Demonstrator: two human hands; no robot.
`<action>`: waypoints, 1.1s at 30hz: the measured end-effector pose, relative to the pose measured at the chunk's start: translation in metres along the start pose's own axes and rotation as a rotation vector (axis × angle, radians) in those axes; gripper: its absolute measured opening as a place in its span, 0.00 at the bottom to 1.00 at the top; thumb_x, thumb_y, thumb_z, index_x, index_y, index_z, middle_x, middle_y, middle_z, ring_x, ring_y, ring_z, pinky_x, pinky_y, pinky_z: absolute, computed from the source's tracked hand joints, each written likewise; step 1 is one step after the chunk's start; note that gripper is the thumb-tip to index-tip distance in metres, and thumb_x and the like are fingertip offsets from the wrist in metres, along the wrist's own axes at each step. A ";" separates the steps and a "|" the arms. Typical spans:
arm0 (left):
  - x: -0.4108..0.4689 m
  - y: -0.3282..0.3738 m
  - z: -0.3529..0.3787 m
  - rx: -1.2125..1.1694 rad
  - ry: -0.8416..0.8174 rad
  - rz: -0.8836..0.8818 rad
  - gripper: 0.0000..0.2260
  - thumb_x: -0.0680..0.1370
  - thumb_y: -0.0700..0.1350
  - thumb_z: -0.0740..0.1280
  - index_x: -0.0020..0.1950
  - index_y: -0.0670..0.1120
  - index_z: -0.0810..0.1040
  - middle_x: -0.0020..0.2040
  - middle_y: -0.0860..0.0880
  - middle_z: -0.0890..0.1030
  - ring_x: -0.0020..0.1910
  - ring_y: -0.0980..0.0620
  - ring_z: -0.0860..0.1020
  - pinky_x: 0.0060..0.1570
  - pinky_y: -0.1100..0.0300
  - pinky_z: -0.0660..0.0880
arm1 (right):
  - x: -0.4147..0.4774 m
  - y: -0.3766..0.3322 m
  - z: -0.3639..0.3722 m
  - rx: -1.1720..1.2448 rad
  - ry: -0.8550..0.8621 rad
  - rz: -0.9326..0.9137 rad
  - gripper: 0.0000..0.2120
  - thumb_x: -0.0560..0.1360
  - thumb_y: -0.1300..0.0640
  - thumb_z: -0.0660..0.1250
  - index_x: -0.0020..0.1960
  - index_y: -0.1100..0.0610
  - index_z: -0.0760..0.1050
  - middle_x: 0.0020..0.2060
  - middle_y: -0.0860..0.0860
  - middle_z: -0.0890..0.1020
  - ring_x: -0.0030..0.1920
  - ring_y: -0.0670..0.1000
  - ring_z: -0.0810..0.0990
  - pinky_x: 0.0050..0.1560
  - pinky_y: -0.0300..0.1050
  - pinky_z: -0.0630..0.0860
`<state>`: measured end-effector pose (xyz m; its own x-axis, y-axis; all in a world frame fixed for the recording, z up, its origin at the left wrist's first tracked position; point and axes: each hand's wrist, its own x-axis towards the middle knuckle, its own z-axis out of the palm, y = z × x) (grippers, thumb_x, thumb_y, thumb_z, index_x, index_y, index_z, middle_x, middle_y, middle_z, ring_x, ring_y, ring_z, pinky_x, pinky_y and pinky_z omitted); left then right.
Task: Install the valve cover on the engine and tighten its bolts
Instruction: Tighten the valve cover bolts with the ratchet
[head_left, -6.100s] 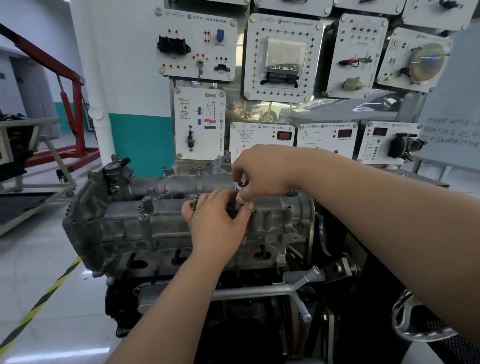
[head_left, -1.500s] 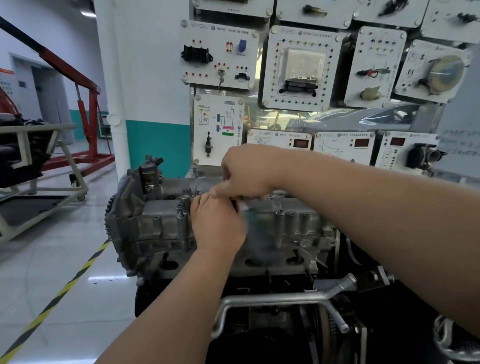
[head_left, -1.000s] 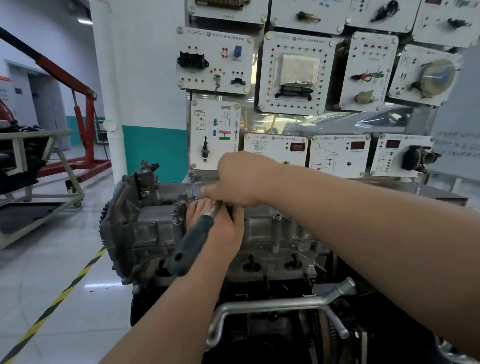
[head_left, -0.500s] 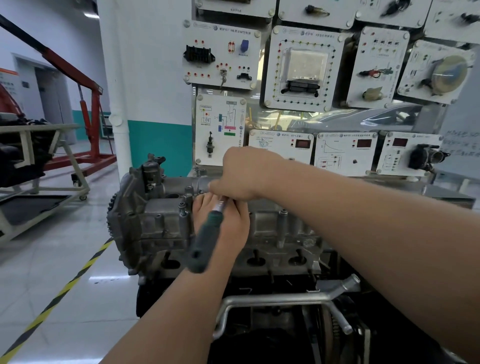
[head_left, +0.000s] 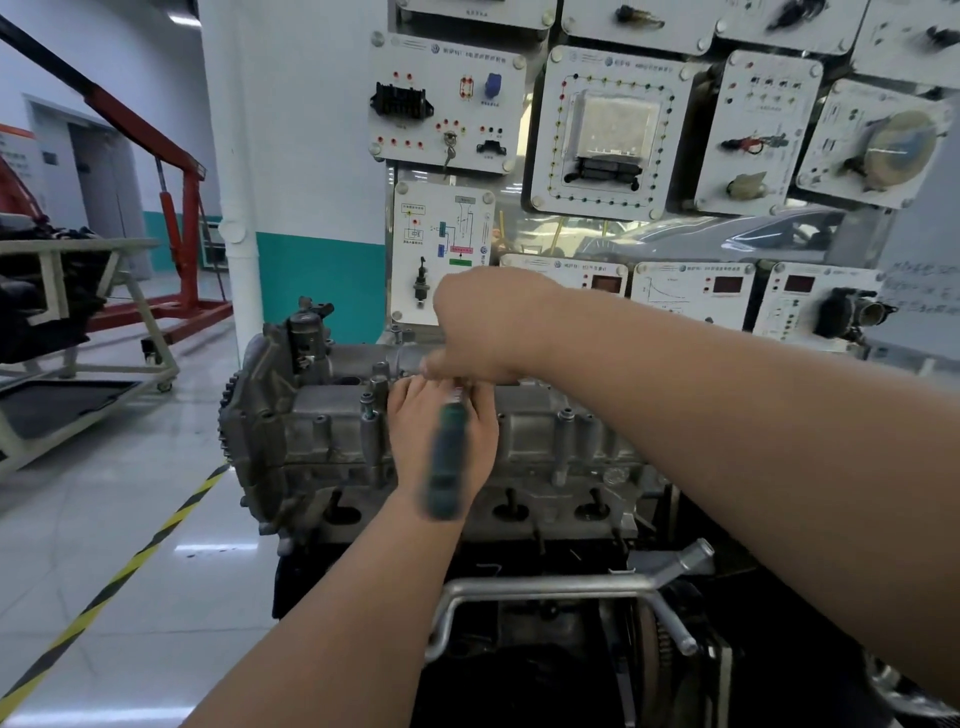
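The grey aluminium valve cover (head_left: 322, 415) sits on top of the engine (head_left: 363, 509), with bolt heads (head_left: 565, 415) standing along its near edge. My left hand (head_left: 415, 441) lies flat against the cover's middle; its fingertips reach up under my right hand and are hidden there. My right hand (head_left: 488, 322) hovers over the cover's top and pinches the head of a ratchet wrench. The wrench's green handle (head_left: 445, 462) hangs down, blurred, in front of my left hand. The bolt under the wrench is hidden.
A silver pipe (head_left: 545, 587) crosses the engine's front below my arms. A board of white training panels (head_left: 608, 130) stands right behind the engine. On the left are a metal trolley (head_left: 78, 312), a red engine crane (head_left: 176, 208) and yellow-black floor tape (head_left: 130, 566).
Six seconds ago both hands worked a bolt with bare fingers. Over the last second the green wrench handle has swung from pointing lower left to hanging almost straight down.
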<state>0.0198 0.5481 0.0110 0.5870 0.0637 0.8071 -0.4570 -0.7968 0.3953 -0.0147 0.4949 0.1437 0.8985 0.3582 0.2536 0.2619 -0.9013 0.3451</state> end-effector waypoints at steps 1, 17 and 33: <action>0.001 -0.001 0.002 0.014 -0.044 -0.011 0.08 0.76 0.43 0.62 0.37 0.45 0.75 0.36 0.46 0.80 0.43 0.46 0.78 0.55 0.57 0.65 | 0.001 0.002 -0.004 -0.037 -0.034 -0.029 0.20 0.76 0.43 0.66 0.39 0.59 0.69 0.34 0.48 0.74 0.34 0.48 0.73 0.29 0.41 0.63; -0.005 -0.007 0.006 -0.311 0.098 0.009 0.08 0.78 0.46 0.65 0.41 0.45 0.77 0.35 0.50 0.78 0.39 0.48 0.77 0.52 0.56 0.68 | -0.007 0.018 -0.003 -0.005 -0.063 0.097 0.23 0.75 0.40 0.66 0.32 0.55 0.63 0.29 0.49 0.71 0.28 0.48 0.69 0.27 0.42 0.61; -0.009 -0.015 0.007 -0.412 0.119 -0.019 0.07 0.78 0.47 0.62 0.46 0.44 0.76 0.38 0.50 0.77 0.41 0.51 0.72 0.46 0.56 0.69 | -0.001 0.020 0.004 0.088 0.018 0.050 0.23 0.75 0.39 0.65 0.32 0.54 0.68 0.28 0.48 0.71 0.28 0.47 0.69 0.27 0.41 0.61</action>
<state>0.0262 0.5556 -0.0048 0.5280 0.1642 0.8332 -0.6897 -0.4895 0.5335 -0.0090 0.4754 0.1463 0.9050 0.3156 0.2851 0.2474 -0.9359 0.2507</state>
